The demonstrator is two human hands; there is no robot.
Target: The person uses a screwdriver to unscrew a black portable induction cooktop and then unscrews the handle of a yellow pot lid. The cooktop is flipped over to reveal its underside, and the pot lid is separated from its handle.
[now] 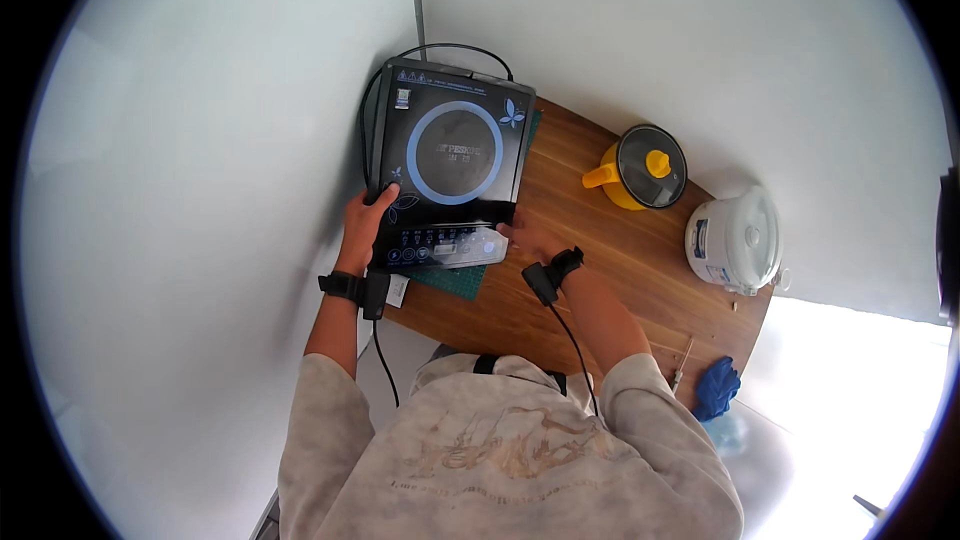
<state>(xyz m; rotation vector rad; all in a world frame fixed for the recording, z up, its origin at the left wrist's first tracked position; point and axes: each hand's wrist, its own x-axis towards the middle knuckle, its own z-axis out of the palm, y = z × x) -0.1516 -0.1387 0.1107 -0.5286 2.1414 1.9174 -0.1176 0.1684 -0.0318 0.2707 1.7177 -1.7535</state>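
A black induction cooktop [455,198] with a blue ring and a control panel along its near edge sits at the far left corner of the table. My left hand [361,230] grips its left side, thumb on top and the other fingers hidden by the edge. At the lower right side, my right hand [532,237] holds the opposite edge, its fingers partly hidden. Beneath the cooktop, a green cutting mat [455,283] shows along the near side. The black power cord [455,45] loops behind the cooktop.
A yellow pot with a glass lid [650,168] and a white rice cooker [735,240] stand along the right back of the wooden table [580,270]. Near its right edge lie a thin screwdriver-like tool [681,370] and a blue cloth [716,388]. White walls close in left and behind.
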